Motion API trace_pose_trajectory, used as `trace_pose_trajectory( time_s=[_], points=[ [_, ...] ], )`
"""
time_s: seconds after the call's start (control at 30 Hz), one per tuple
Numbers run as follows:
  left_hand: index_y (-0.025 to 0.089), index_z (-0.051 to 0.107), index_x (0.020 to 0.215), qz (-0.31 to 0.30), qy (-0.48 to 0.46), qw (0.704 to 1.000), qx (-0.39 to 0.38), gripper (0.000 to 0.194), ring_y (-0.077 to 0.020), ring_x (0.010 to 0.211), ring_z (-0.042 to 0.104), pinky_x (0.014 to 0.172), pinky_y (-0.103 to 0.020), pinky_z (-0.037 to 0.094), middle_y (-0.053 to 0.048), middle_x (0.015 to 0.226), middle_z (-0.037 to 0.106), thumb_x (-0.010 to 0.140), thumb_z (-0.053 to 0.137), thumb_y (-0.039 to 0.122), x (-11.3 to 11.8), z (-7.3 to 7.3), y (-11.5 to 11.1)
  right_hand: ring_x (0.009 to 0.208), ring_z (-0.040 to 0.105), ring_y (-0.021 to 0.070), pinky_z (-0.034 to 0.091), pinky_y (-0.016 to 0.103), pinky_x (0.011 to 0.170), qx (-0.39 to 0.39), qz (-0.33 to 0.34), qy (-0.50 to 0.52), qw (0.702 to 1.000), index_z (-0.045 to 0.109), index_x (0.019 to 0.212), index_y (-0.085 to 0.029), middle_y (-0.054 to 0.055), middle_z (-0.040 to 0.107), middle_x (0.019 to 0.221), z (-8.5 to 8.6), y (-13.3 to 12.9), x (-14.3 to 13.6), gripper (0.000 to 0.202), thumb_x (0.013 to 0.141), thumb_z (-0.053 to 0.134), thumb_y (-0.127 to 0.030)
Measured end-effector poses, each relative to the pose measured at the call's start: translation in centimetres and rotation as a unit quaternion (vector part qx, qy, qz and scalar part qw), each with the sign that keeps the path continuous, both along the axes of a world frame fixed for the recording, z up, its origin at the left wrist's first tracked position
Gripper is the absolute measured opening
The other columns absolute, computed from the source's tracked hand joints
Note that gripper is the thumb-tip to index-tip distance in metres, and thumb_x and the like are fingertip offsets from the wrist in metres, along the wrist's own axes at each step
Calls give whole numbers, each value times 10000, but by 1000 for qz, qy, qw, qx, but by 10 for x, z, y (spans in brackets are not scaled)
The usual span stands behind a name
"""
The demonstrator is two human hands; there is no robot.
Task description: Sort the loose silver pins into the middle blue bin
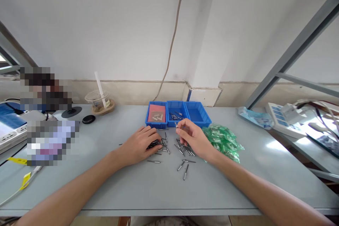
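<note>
My left hand (144,143) rests on the table with its fingers curled round a bunch of small metal pins (153,144), part dark and part silver. More pins lie loose beside its fingertips. My right hand (194,137) is raised a little, thumb and forefinger pinched on one small metal pin whose silver end (176,125) pokes out to the left. Under this hand lies a second pile of pins (187,150), with a few strays (186,172) nearer me. Just beyond the hands, the middle blue bin (176,104) holds several pins.
The left blue bin (147,113) holds a red card and a small bag of light parts; the right blue bin (197,111) adjoins the middle one. Green plastic packets (224,141) are heaped right. A lidded cup (96,97), black disc (88,119) and power strip (282,120) stand farther out.
</note>
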State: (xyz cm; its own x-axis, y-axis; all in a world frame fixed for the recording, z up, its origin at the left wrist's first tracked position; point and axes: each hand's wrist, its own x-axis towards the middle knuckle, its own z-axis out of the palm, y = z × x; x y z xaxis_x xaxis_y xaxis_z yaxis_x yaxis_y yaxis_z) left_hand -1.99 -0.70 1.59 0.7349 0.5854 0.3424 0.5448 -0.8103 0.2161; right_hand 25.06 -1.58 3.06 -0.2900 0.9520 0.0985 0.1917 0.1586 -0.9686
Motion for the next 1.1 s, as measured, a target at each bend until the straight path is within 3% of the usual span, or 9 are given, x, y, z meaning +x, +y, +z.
trace_pose_trajectory(
  time_s=[0.07, 0.17, 0.37, 0.47, 0.6, 0.7, 0.9, 1.0, 1.1],
  points=[
    [219, 641, 1116, -1, -1, 1000, -1, 196, -235, 964, 580, 864, -376, 460, -58, 1021, 649, 1100, 531, 381, 0, 0, 0, 695, 554, 168, 442, 303, 637, 87, -28, -85, 992, 563, 997, -269, -29, 567, 791, -1, -2, 1, 166, 1023, 622, -422],
    [219, 639, 1121, 0, -2, 1000, -7, 189, -234, 966, 574, 868, -378, 456, -56, 1025, 649, 1100, 536, 376, -1, 0, 0, 720, 536, 167, 431, 311, 658, 182, -34, -178, 967, 558, 956, -259, -2, 592, 899, -1, -4, 2, 104, 1024, 609, -319],
    [221, 631, 1152, 3, 0, 1000, -13, 184, -231, 981, 571, 886, -385, 452, -52, 1054, 648, 1100, 540, 372, -1, -2, 0, 736, 534, 167, 444, 318, 677, 206, -39, -198, 958, 567, 911, -249, 16, 579, 961, 1, -3, 4, 124, 1013, 626, -287],
    [218, 628, 1156, 2, 3, 1000, -13, 188, -231, 983, 571, 887, -386, 451, -53, 1052, 648, 1102, 535, 373, -1, -3, 1, 760, 538, 171, 451, 318, 697, 172, -36, -142, 974, 594, 898, -249, 7, 595, 927, 0, -1, 4, 149, 991, 681, -327],
    [218, 626, 1151, 2, 6, 1000, -14, 174, -232, 998, 581, 902, -390, 446, -49, 1061, 651, 1099, 545, 363, -1, -3, 1, 662, 516, 143, 435, 284, 599, 34, 21, -9, 999, 639, 939, -248, -16, 589, 830, 0, 2, 2, 225, 973, 710, -459],
    [224, 631, 1158, 3, 5, 1000, -18, 174, -229, 996, 585, 907, -388, 445, -46, 1064, 652, 1101, 541, 361, -1, -4, 2, 577, 479, 109, 367, 261, 515, -53, 41, 42, 997, 707, 982, -218, 4, 613, 831, 1, 2, 2, 340, 993, 657, -554],
    [226, 629, 1164, 0, -1, 1000, -15, 159, -228, 993, 596, 907, -382, 443, -44, 1066, 654, 1096, 550, 347, -1, -5, 2, 614, 437, 82, 346, 241, 552, -183, 104, 175, 962, 721, 1033, -213, -3, 558, 867, 8, 0, 6, 292, 958, 748, -494],
    [222, 637, 1147, 2, 1, 1000, -17, 158, -227, 990, 594, 889, -370, 446, -44, 1050, 652, 1092, 560, 349, -1, -3, 2, 633, 459, 89, 371, 254, 581, -179, 96, 177, 963, 697, 1058, -228, 8, 592, 926, 8, 0, 5, 280, 947, 762, -478],
    [219, 646, 1129, 3, 1, 1000, -16, 163, -223, 976, 587, 867, -358, 449, -44, 1033, 647, 1092, 559, 352, 0, -1, 1, 634, 486, 119, 392, 283, 590, -87, 31, 88, 992, 673, 1016, -245, -2, 604, 880, 4, 1, 3, 261, 941, 753, -482]
  ],
)
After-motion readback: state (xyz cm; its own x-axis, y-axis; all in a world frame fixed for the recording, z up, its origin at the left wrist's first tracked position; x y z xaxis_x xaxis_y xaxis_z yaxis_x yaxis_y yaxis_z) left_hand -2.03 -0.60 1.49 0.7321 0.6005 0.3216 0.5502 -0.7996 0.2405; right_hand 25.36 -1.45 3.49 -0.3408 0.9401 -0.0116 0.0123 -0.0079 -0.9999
